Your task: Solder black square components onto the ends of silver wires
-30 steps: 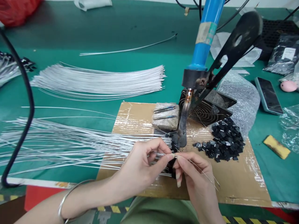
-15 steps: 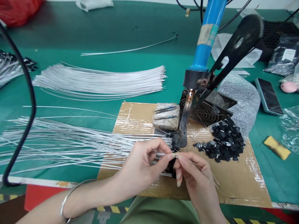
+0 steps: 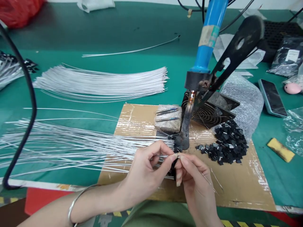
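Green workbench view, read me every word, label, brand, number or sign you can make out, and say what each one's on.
No text can be read for certain.
White rectangular label on the dark plastic bag: too small and blurred to read.
Beige and teal tape on the blue cylindrical handle: no legible wording.
Dark-screened phone: no readable text.
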Action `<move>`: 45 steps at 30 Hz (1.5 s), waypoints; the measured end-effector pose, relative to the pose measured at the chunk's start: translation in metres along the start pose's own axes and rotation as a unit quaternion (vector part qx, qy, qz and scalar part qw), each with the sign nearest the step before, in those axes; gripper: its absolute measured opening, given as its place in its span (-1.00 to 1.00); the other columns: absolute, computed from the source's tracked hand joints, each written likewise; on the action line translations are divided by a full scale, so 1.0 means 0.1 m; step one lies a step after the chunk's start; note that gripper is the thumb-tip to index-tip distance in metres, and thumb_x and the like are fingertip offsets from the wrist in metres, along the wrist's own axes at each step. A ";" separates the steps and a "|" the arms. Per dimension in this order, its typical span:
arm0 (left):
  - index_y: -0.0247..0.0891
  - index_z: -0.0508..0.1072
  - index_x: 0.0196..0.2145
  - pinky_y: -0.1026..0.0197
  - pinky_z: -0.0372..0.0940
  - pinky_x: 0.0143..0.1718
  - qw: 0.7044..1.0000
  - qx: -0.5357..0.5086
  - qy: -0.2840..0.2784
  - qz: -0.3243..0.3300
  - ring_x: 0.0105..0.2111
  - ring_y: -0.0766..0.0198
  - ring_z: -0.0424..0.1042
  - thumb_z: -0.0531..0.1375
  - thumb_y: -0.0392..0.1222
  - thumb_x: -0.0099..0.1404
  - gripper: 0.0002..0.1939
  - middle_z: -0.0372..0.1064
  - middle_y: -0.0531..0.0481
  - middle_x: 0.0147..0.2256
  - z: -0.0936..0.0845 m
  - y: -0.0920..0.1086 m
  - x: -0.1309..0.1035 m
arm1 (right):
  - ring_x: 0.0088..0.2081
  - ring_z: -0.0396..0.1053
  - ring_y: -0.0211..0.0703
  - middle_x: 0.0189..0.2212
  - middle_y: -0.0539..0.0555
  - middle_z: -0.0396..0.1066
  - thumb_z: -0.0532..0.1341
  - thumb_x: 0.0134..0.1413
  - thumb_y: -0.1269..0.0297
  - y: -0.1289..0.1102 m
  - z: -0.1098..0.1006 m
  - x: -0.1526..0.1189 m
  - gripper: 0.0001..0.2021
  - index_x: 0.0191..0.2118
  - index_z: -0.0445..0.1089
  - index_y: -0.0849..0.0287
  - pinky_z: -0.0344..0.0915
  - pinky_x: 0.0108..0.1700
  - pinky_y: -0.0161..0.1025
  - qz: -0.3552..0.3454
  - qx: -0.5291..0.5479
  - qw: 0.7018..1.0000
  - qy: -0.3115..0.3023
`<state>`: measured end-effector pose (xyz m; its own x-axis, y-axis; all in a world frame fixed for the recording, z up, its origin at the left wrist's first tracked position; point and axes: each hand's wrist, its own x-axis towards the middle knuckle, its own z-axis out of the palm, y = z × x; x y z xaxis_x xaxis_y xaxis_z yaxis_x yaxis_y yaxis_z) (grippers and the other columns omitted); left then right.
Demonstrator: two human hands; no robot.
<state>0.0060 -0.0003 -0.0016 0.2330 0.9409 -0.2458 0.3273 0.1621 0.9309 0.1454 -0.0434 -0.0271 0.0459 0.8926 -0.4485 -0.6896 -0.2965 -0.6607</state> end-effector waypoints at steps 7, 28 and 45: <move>-0.24 0.45 -0.38 0.27 0.17 -0.56 0.999 -0.039 -0.007 -0.019 -0.56 0.32 0.31 0.25 -0.08 0.32 -0.81 0.41 0.03 -0.53 0.02 0.01 0.02 | -0.57 0.41 -0.40 -0.54 0.00 0.54 0.50 0.05 0.15 -0.02 0.04 -0.01 -0.83 -0.34 0.70 0.15 0.46 -0.49 -0.52 -0.019 0.002 1.000 0.007; -0.25 0.48 -0.40 0.23 0.04 -0.55 1.000 -0.003 -0.018 0.022 -0.56 0.34 0.20 0.22 -0.14 0.39 -0.79 0.39 0.03 -0.52 -0.03 0.00 0.04 | -0.58 0.43 -0.35 -0.52 -0.02 0.56 0.51 0.03 0.15 -0.03 0.03 -0.05 -0.84 -0.36 0.68 0.12 0.48 -0.48 -0.41 -0.032 -0.066 0.996 0.050; -0.27 0.48 -0.45 0.30 -0.07 -0.64 0.995 0.052 0.033 0.083 -0.63 0.42 -0.01 0.22 -0.24 0.35 -0.81 0.21 0.14 -0.62 0.01 0.01 0.03 | -0.58 0.45 -0.40 -0.50 -0.03 0.55 0.48 0.11 0.19 -0.06 -0.09 0.02 -0.88 -0.31 0.69 0.12 0.48 -0.48 -0.48 0.018 -0.040 0.999 -0.024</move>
<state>0.0076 0.0028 -0.0018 0.2329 0.9700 -0.0697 0.3822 -0.0254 0.9238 0.1562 -0.0428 -0.0292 -0.0150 0.8955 -0.4448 -0.6309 -0.3536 -0.6906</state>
